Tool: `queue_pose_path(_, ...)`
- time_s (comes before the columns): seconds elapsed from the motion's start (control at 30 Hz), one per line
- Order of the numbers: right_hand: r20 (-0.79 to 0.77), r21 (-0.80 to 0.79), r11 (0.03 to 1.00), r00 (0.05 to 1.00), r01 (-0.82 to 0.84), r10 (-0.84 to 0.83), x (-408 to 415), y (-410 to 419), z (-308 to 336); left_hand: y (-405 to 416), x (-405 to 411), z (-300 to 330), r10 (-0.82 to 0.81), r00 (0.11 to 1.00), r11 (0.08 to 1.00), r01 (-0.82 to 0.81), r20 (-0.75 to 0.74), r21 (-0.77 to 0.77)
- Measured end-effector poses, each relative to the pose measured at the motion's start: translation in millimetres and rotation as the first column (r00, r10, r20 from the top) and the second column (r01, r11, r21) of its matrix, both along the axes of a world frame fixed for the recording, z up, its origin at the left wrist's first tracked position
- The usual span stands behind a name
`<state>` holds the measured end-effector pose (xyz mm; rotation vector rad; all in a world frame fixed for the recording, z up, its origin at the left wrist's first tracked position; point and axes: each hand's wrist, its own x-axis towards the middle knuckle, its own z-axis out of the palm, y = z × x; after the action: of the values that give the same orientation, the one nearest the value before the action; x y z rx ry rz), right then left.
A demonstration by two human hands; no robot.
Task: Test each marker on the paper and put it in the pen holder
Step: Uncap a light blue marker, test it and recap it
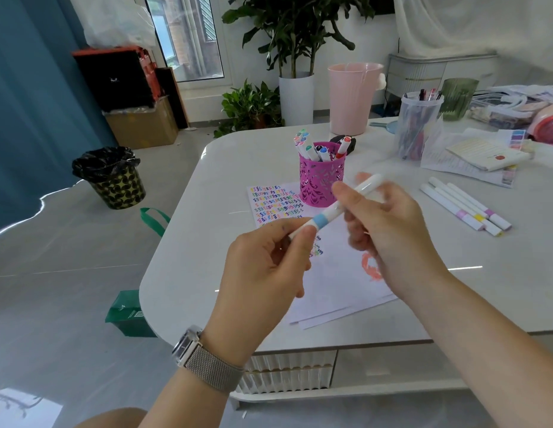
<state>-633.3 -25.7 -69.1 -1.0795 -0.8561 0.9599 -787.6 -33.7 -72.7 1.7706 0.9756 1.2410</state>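
Above the paper I hold a white marker with a light blue band (326, 218) in both hands. My left hand (266, 267) pinches its near end, the cap side. My right hand (389, 230) grips the far part of the barrel. Below them lies the white paper (340, 273), covered with rows of coloured squiggles at its far left. A magenta cut-out pen holder (320, 177) stands on the paper's far edge with several markers in it. Several white markers (466, 205) with pink, yellow and purple bands lie on the table to the right.
On the white table (225, 186), at the back right, stand a clear tub of pens (418, 128), a green cup (458, 98) and stacked papers (482, 156). A pink bucket (350, 97), plants and a black-lined bin (110, 177) are on the floor beyond.
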Motion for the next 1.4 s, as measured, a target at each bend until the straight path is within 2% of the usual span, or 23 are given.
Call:
queue_pose_path(0.03, 0.119, 0.020, 0.994, 0.987, 0.107, -0.109, 5, 1, -2, 3, -1, 0, 0.042, 0.999, 0.998, -0.042, 0.006, -0.043)
queue_pose_path(0.07, 0.331, 0.086, 0.977, 0.920, 0.193, -0.211, 11, 2, -6, 6, -2, -2, 0.079, 0.997, 0.993, -0.079, -0.003, -0.090)
queue_pose_path(0.1, 0.569, 0.185, 0.961, 0.774, 0.206, -0.275, 16, 1, -9, 9, -4, -5, 0.110, 0.993, 0.986, -0.114, -0.037, -0.126)
queue_pose_path(0.13, 0.754, 0.271, 0.952, 0.584, 0.142, -0.302, 20, 2, -13, 12, -6, -7, 0.130, 0.987, 0.980, -0.143, -0.098, -0.136)
queue_pose_path(0.17, 0.860, 0.290, 0.956, 0.429, 0.037, -0.277, 21, 3, -16, 13, -8, -10, 0.145, 0.975, 0.978, -0.167, -0.168, -0.126)
queue_pose_path(0.2, 0.919, 0.236, 0.969, 0.341, -0.077, -0.197, 18, 3, -21, 14, -9, -12, 0.157, 0.962, 0.977, -0.185, -0.222, -0.107)
queue_pose_path(0.27, 0.970, 0.090, 0.963, 0.241, -0.253, -0.028, 5, 1, -31, 13, -11, -13, 0.171, 0.948, 0.976, -0.201, -0.267, -0.086)
queue_pose_path(0.33, 0.986, 0.091, 0.944, 0.165, -0.316, -0.040, -6, 0, -35, 13, -10, -10, 0.168, 0.952, 0.976, -0.197, -0.256, -0.093)
queue_pose_path(0.4, 0.981, 0.145, 0.935, 0.170, -0.324, -0.093, -8, 1, -35, 13, -10, -5, 0.162, 0.963, 0.978, -0.186, -0.214, -0.096)
queue_pose_path(0.47, 0.973, 0.127, 0.949, 0.222, -0.288, -0.063, -5, 5, -32, 13, -10, 1, 0.117, 0.984, 0.982, -0.135, -0.133, -0.132)
queue_pose_path(0.53, 0.943, 0.085, 0.966, 0.334, -0.244, 0.002, -3, 7, -30, 13, -13, 5, 0.030, 0.998, 0.974, -0.040, -0.047, -0.222)
queue_pose_path(0.57, 0.918, 0.051, 0.975, 0.395, -0.214, 0.038, -4, 7, -28, 13, -16, 7, -0.011, 0.999, 0.966, -0.002, -0.050, -0.258)
queue_pose_path(0.63, 0.828, -0.001, 0.984, 0.551, -0.179, 0.101, -4, 10, -24, 12, -23, 6, -0.050, 0.977, 0.970, -0.002, -0.207, -0.242)
queue_pose_path(0.7, 0.708, 0.040, 0.985, 0.700, -0.167, 0.090, -5, 12, -20, 13, -32, 0, 0.010, 0.872, 0.993, -0.065, -0.490, -0.095)
queue_pose_path(0.77, 0.652, 0.169, 0.976, 0.758, -0.140, -0.004, -3, 19, -14, 15, -38, -6, 0.114, 0.720, 0.992, -0.116, -0.684, 0.043)
queue_pose_path(0.87, 0.571, 0.381, 0.922, 0.803, -0.072, -0.173, 1, 37, -1, 17, -41, -14, 0.093, 0.636, 0.993, -0.118, -0.766, 0.022)
queue_pose_path(1.0, 0.386, 0.580, 0.803, 0.821, 0.139, -0.421, 12, 66, 8, 13, -36, -24, -0.015, 0.560, 0.999, -0.021, -0.828, -0.032)
queue_pose_path(1.1, 0.347, 0.600, 0.756, 0.768, 0.260, -0.539, 23, 83, 0, 14, -36, -29, -0.056, 0.543, 0.996, -0.022, -0.838, -0.082)
queue_pose_path(1.27, 0.493, 0.537, 0.805, 0.681, 0.251, -0.541, 33, 104, -17, 19, -39, -28, -0.044, 0.509, 0.998, -0.009, -0.860, -0.057)
queue_pose_path(1.4, 0.678, 0.404, 0.900, 0.605, 0.167, -0.417, 32, 115, -20, 21, -38, -28, -0.048, 0.474, 0.999, 0.014, -0.879, -0.047)
